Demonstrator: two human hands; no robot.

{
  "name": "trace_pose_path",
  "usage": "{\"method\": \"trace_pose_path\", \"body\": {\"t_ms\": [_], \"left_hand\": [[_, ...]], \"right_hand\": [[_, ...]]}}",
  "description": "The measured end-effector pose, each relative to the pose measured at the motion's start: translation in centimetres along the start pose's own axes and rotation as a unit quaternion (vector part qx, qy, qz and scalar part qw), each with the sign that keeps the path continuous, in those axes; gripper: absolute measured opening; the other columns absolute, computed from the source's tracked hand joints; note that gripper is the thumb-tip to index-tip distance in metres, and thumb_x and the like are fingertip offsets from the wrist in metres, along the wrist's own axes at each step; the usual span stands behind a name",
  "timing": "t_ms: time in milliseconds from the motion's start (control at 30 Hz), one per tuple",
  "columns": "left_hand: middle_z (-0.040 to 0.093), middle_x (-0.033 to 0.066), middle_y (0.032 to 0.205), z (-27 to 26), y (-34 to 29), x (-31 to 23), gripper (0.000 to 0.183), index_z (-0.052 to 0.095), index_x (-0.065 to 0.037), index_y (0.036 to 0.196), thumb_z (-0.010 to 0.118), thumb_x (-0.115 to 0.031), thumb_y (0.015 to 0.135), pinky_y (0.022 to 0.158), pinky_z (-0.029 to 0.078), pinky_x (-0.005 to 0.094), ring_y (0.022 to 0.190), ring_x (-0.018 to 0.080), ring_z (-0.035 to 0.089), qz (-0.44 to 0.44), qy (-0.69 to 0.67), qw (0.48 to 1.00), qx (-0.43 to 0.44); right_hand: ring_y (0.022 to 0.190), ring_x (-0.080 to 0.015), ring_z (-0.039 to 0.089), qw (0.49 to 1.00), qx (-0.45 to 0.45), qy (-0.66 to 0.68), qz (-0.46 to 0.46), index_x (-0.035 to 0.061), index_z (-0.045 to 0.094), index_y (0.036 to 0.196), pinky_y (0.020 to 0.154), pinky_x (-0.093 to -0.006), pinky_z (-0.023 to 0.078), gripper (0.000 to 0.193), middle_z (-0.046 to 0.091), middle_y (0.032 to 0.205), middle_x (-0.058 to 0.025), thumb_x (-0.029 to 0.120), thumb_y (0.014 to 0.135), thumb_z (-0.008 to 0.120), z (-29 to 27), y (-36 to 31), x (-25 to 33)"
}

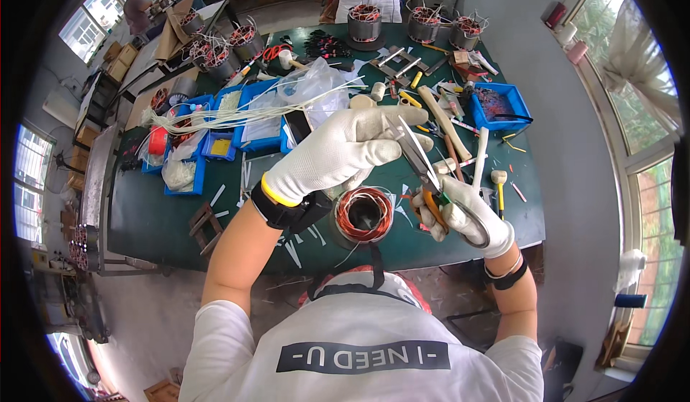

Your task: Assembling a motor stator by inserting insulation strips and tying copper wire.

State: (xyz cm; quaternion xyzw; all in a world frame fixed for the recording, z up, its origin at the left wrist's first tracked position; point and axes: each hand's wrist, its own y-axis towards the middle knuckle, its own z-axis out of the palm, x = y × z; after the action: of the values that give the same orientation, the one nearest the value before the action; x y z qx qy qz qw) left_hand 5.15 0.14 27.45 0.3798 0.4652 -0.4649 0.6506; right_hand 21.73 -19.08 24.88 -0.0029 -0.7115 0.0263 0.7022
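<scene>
Right fingers [435, 231] grasping scissors [419, 159]; left fingers [377, 152] curled, grip unclear — coil [346, 213] near front edge [172, 260], green tabletop [154, 218] leftward.

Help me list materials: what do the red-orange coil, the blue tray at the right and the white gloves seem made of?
Coil: probably coated copper wire, slightly glossy, judging by its bundled reddish strands.
Blue tray: likely moulded plastic, smooth and evenly coloured.
White gloves: apparently knitted fabric, matte, finely textured at the cuff.

Green table [151, 218]: red-wound coil core [346, 215] by near edge; blue bins [199, 177] left; blue tray [497, 124], mallet [499, 186] right.
</scene>
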Motion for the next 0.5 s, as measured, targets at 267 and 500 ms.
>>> {"method": "trace_pose_path", "body": {"t_ms": [267,500], "left_hand": [[0.063,-0.0019,0.070,-0.7,0.8,1.3,0.034,0.072,-0.002,0.093,0.066,-0.035,0.095,0.038,0.032,0.0191,0.042,0.0032,0.045,0.024,0.118,0.993,-0.017],[0.065,-0.0006,0.072,0.1,6.1,2.9,0.030,0.072,-0.002,0.103,0.070,-0.030,0.092,0.040,0.034,0.0207,0.046,0.0039,0.049,0.097,0.109,0.989,0.015]], "right_hand": [[0.065,-0.0098,0.054,0.990,-0.025,0.140,-0.004,-0.0051,0.055,0.121,0.060,-0.0191,0.040,0.073,0.059,0.084,-0.0066,0.062,0.096,0.045,1.3,0.0,-0.6],[0.043,-0.0063,0.030,0.907,-0.220,0.358,0.038,-0.0015,0.053,0.097,0.037,-0.0198,0.018,0.070,0.042,0.061,-0.0025,0.067,0.096,0.038,2.2,0.5,0.3]]}}
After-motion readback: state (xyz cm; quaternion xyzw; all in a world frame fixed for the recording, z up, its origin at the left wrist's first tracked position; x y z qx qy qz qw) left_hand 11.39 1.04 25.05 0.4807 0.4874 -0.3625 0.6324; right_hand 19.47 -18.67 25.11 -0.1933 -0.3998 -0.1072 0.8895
